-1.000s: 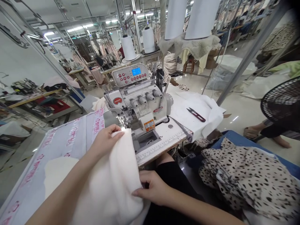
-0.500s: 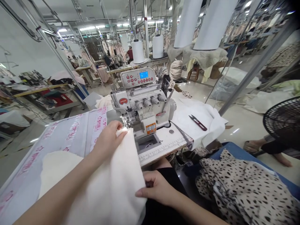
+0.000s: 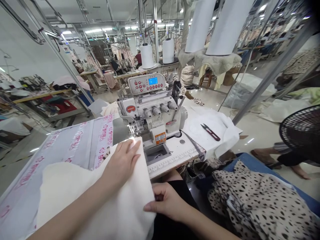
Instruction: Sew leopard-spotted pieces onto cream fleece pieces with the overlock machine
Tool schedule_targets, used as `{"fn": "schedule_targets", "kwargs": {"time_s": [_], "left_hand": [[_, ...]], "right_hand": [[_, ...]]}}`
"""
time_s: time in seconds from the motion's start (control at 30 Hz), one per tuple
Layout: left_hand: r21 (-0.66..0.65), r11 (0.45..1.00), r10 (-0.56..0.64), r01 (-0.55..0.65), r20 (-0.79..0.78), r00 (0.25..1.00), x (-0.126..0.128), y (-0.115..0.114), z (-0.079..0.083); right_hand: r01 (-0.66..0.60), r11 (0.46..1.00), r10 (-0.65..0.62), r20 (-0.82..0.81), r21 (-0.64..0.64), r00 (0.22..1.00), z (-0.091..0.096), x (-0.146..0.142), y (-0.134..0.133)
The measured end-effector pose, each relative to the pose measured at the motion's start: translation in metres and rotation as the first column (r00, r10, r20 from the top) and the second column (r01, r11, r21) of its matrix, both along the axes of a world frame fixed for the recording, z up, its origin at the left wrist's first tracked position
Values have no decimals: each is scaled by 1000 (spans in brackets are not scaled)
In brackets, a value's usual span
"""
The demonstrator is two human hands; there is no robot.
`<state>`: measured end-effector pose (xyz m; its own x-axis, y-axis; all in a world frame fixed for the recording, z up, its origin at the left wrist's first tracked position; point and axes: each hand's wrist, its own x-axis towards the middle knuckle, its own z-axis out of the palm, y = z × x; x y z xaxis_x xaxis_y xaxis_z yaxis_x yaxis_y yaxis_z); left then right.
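Observation:
A cream fleecy fabric [image 3: 75,190] lies over the table in front of a white overlock sewing machine [image 3: 152,113]. My left hand [image 3: 122,161] rests flat on the fabric's far corner, fingers stretched out, just short of the machine's presser foot [image 3: 135,128]. My right hand [image 3: 166,201] pinches the fabric's right edge near my lap, fingers closed on it. The fabric's lower part hangs off the table edge.
Thread snips [image 3: 210,131] lie on white cloth right of the machine. A heap of leopard-print fabric [image 3: 262,196] fills the lower right. A black fan [image 3: 300,130] and another person's sandalled feet [image 3: 265,156] are at the right. Thread cones [image 3: 146,55] stand behind the machine.
My left hand has slid back from the presser foot and flattened on the fabric. More cream fabric now spreads on the table at left. My right hand keeps its grip.

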<state>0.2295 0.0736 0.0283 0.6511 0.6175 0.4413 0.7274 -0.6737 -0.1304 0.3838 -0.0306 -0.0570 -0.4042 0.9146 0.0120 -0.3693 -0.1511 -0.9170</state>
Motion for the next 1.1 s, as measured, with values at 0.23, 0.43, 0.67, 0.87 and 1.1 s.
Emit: {"fn": "schedule_targets", "kwargs": {"time_s": [0.23, 0.43, 0.67, 0.87, 1.1], "left_hand": [[-27, 1000, 11, -11, 0, 1000, -1, 12, 2], [-133, 991, 18, -9, 64, 998, -4, 16, 5], [-493, 870, 207, 1, 368, 907, -11, 18, 19], [-553, 833, 230, 24, 387, 893, -11, 37, 24], [-522, 851, 272, -55, 348, 897, -12, 61, 26]], "right_hand": [[28, 1000, -29, 79, 10, 996, 6, 2, 11], [19, 995, -40, 206, 100, 978, 24, 14, 12], [49, 966, -133, 326, 253, 936, 28, 27, 5], [85, 926, -255, 442, 368, 860, 24, 22, 13], [169, 885, -376, 452, 434, 809, 29, 18, 31]]}}
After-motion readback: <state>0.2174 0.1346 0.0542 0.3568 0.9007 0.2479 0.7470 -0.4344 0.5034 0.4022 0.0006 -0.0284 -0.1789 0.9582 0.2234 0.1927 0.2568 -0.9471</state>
